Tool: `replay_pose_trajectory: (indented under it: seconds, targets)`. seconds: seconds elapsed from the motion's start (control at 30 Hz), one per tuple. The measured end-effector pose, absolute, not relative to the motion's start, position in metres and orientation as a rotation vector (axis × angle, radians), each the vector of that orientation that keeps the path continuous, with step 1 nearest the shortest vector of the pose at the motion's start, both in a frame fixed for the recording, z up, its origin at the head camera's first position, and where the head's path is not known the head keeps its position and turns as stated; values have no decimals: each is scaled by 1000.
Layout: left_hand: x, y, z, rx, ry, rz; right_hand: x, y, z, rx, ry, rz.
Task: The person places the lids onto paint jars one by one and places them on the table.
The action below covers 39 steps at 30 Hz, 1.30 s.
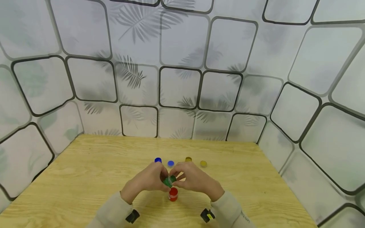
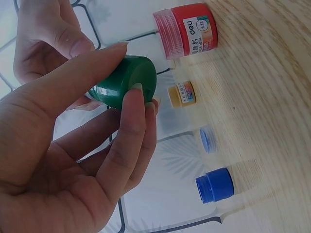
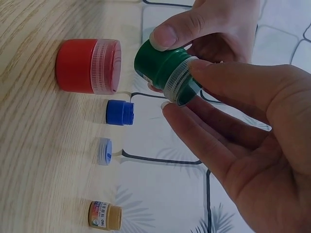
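Above the table, my left hand (image 1: 149,178) grips a small green paint jar (image 3: 154,60) by its body, with the thumb and fingers around its base end. My right hand (image 1: 196,179) pinches the clear ribbed lid (image 3: 179,81) at the jar's mouth between thumb and fingers. In the right wrist view the jar lies tilted, its lid end toward the right hand. Whether the lid is loose on the neck, I cannot tell. Just below the hands a red paint jar (image 1: 173,195) with its clear lid on stands on the table.
Beyond the hands stand an uncapped blue jar (image 2: 217,185) and an uncapped yellow-brown jar (image 2: 183,94). A blue-tinted lid (image 2: 208,140) and a yellow lid (image 1: 203,163) lie beside them. The wooden table (image 1: 99,164) meets patterned walls at the back and sides.
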<state>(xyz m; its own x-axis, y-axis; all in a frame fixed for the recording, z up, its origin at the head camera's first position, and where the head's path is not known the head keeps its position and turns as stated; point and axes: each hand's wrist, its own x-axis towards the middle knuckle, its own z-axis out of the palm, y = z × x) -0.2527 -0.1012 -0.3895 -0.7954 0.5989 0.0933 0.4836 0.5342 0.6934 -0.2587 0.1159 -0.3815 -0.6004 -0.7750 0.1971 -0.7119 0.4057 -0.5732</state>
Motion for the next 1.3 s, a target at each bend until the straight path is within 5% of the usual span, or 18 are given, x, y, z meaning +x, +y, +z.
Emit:
replay_pose_trajectory:
  seconds: [1.3]
  targets:
    - [-251, -101, -388, 943, 2615, 1115, -259, 116, -382, -1321, 2539, -961]
